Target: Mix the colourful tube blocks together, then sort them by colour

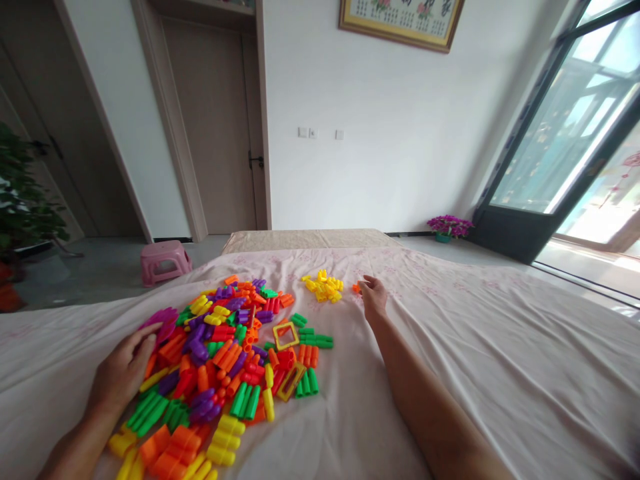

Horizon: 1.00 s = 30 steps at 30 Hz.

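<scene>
My left hand (125,367) is at the left edge of a large pile of plastic building blocks (230,353), its fingers closed on a magenta scalloped piece (167,321). The pile mixes orange, red, green, purple and yellow tube-shaped blocks, with a yellow square frame (286,336) lying on its right side. Farther right, my right hand (375,297) reaches out low over the sheet. Its thumb and fingers pinch a small orange block (357,288), partly hidden by the fingertips. To the left of that hand lies a smaller heap of yellow blocks (324,287).
A pale flowered sheet (450,347) with wrinkles covers the surface under the blocks. A pink stool (165,262) stands on the floor beyond its left side. Purple flowers in a green pot (445,230) stand by the glass door, and a leafy plant (25,193) is at far left.
</scene>
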Available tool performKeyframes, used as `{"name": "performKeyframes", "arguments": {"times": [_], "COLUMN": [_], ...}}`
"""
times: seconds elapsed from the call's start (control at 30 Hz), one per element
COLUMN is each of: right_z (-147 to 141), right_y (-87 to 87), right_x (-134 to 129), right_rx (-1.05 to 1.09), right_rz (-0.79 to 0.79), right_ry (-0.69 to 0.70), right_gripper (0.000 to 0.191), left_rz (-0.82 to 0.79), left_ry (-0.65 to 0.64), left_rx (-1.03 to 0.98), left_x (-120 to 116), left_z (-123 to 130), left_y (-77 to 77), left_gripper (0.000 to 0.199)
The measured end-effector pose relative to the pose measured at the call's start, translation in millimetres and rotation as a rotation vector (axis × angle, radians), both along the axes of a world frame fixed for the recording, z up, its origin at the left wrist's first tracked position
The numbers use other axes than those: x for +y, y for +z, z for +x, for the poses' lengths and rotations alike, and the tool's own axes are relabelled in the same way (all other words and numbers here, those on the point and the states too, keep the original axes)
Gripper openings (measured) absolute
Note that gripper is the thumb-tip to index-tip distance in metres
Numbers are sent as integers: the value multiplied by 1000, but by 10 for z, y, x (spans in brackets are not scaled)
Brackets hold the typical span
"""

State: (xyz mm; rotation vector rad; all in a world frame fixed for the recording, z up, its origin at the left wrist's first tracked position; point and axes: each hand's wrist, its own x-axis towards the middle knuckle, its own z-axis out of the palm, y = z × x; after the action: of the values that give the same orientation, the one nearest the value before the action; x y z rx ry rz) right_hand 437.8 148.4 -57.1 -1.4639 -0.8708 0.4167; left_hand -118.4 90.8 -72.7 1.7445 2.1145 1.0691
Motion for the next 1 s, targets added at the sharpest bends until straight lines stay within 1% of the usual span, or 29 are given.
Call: {"name": "performKeyframes", "arguments": {"times": [0.03,0.07,0.2,0.23,0.3,0.37,0.43,0.5,0.6,0.73,0.8,0.9,1.0], "right_z": [-48,-113,-478,-581,-781,-958,-1100,-1206,-1311,-1384,-1396,-1389,-1384], "right_y": [20,45,152,169,184,174,149,121,96,91,82,53,32], "right_x": [-9,-22,-116,-146,-209,-274,-337,-396,-466,-521,-533,-525,-494], "right_rx": [26,42,-63,-110,-241,-420,-631,-820,-968,-997,-989,-935,-770], "right_rz": [14,14,-94,-108,-104,-86,-64,-46,-48,-75,-63,-31,-11], "right_ry": [22,76,559,658,801,872,871,839,782,722,703,652,612], "right_gripper": [52,48,35,32,27,24,22,22,22,13,11,8,6], "left_rz": [2,5,9,10,12,14,8,7,26,60,111,290,473], "left_ry": [2,5,15,14,18,26,45,69,97,97,79,50,6], "left_rx": [-1,-3,-3,-3,0,9,23,38,53,66,72,90,118], "left_x": [-1,-2,-1,0,2,1,-6,-16,-27,-40,-54,-92,-147], "left_z": [2,3,7,7,4,-3,-10,-13,-8,-4,3,51,188], "left_y": [1,1,-3,-5,-12,-19,-23,-22,-19,-33,-33,10,112], "left_gripper": [53,53,52,52,51,49,47,44,42,40,38,35,34]}}
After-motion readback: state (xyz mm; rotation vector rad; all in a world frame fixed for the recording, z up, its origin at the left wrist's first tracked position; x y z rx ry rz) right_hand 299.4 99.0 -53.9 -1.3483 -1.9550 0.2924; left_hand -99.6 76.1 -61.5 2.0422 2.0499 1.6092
